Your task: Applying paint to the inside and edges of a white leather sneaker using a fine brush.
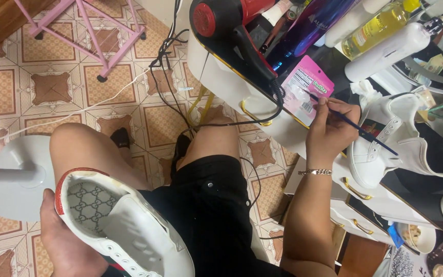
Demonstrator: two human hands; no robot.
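From the head camera, your left hand (65,241) sits low at the left edge, cupped under the heel of a white leather sneaker with a red heel trim and patterned lining (124,225). The shoe lies on its side across your lap, its opening turned up toward you, the toe pointing away from your palm toward your right. Your fingers are wrapped around the heel from below, closed on it firmly.

Your right hand (331,131) is raised at the desk edge, well apart from that shoe. Its fingers are pinched together on a thin dark-handled brush (355,125), held like a pen; the handle runs back past your knuckles, and the tip reaches forward to a pink plastic packet (308,87) lying just beyond your fingertips. Whether the tip actually touches the packet cannot be told.

Just behind your right hand, a second white sneaker with its tongue pulled open (390,138) rests on the white desk with gold handles (242,87). Beyond the packet stands a red and black hair dryer (226,23), its black cord looping down near your wrist. A white cylindrical bottle (390,51) and a yellow liquid bottle (375,25) lie further off. A white fan base (16,177) stands on the tiled floor beside your left hand.
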